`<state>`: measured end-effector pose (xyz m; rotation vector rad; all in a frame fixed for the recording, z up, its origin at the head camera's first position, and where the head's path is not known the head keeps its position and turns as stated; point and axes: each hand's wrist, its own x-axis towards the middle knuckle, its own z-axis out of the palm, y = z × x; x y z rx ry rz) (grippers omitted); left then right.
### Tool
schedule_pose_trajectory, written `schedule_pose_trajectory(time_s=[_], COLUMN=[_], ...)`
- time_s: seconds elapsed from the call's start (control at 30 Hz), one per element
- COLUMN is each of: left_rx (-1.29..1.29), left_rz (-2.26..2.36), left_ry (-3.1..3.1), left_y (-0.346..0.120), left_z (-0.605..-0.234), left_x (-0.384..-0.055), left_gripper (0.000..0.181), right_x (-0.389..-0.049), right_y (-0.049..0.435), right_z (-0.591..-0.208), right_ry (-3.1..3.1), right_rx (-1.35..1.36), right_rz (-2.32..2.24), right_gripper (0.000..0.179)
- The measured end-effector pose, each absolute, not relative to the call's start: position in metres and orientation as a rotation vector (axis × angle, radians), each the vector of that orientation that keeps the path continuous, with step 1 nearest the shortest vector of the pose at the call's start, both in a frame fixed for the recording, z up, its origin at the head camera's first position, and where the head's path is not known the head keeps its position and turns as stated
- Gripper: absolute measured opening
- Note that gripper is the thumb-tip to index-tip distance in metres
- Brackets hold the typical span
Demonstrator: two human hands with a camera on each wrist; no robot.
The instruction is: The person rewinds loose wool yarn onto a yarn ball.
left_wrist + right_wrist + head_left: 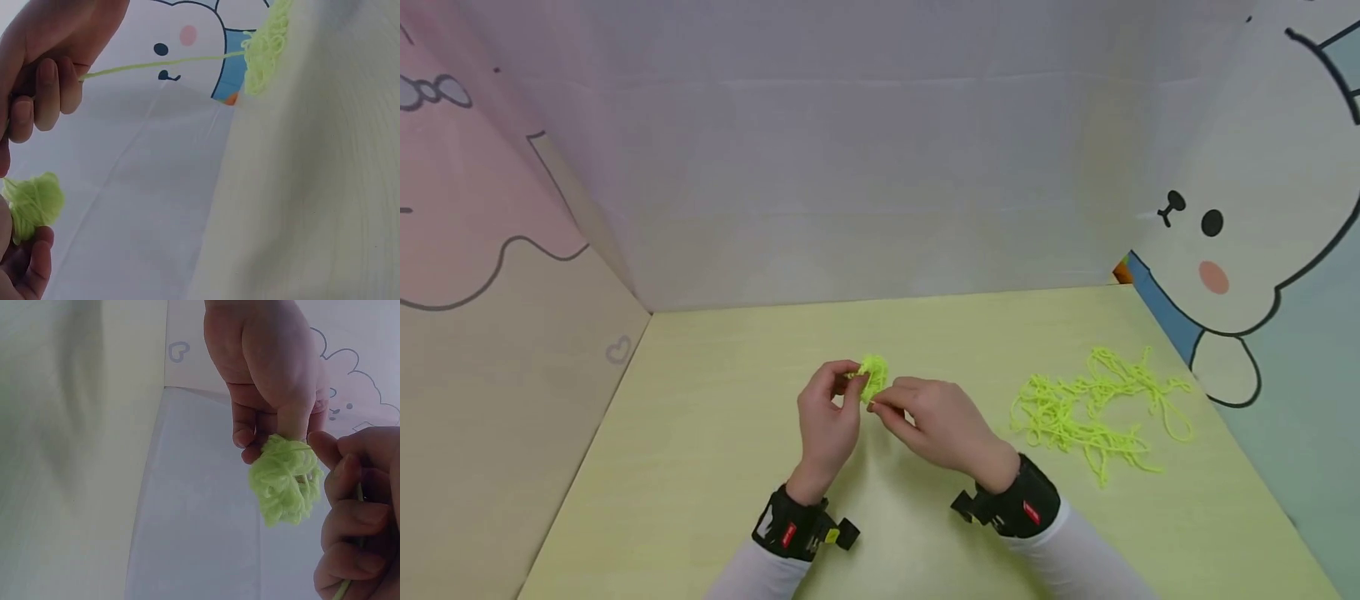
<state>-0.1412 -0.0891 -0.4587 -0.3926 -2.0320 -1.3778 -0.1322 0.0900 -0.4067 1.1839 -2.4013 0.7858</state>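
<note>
Light sleeves at the near edge, left sleeve [758, 575] and right sleeve [1078, 554], each running up to a black wrist strap; left strap [786, 525], right strap [1026, 500], both with a small red tag and a small black block on the inner side. Past the straps, two bare hands over the table, near its middle. Left hand [831, 421]: thumb and fingers pinching a small neon yellow-green yarn bundle [875, 379], which sits raised between the hands. Right hand [943, 425]: just right of the bundle, thumb and index fingertips pressed together at the bundle's near right side, pinching yarn; remaining fingers curled round a strand [162, 64]. Strand runs taut from the right hand towards the loose pile, per left wrist view. Bundle is wound, rounded, a bit lumpy, loops visible on it in right wrist view. Loose yarn pile [1067, 412], same colour, tangled, lies on the right side of the table, well apart from the bundle, some ends trailing. Pale yellow table [700, 450] under everything. Left panel [497, 400]: pink drawing, small heart. Right panel [1292, 217]: white cartoon face, pink cheek. Far side: plain whitish back panel [880, 175], horizontal creases.
</note>
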Motion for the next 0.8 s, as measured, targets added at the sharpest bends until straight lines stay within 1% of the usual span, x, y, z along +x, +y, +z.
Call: schedule_pose_trajectory(time_s=[0.13, 0.23, 0.47, 0.63, 0.8], left_rx=[-0.449, -0.488, -0.47, -0.499, -0.495], left_rz=[-1.36, -1.447, -2.035, -2.322, -2.456], left_ry=[-2.039, -2.038, -2.031, -1.993, -1.923], left_y=[-0.088, -0.088, -0.089, -0.091, -0.091], left_z=[-0.456, -0.454, -0.449, -0.445, -0.444], left_x=[-0.139, -0.136, -0.133, -0.13, -0.13], left_gripper=[0.013, 0.013, 0.013, 0.022, 0.037], right_x=[-0.136, -0.138, -0.14, -0.141, -0.142], right_y=[0.091, 0.092, 0.093, 0.092, 0.093], right_z=[-0.407, -0.407, -0.407, -0.406, -0.408], right_ry=[-2.389, -2.386, -2.342, -2.329, -2.329], right_rx=[1.097, 1.011, 0.91, 0.885, 0.888], right_rz=[0.85, 0.882, 0.99, 1.004, 0.995], right_gripper=[0.009, 0.009, 0.009, 0.01, 0.009])
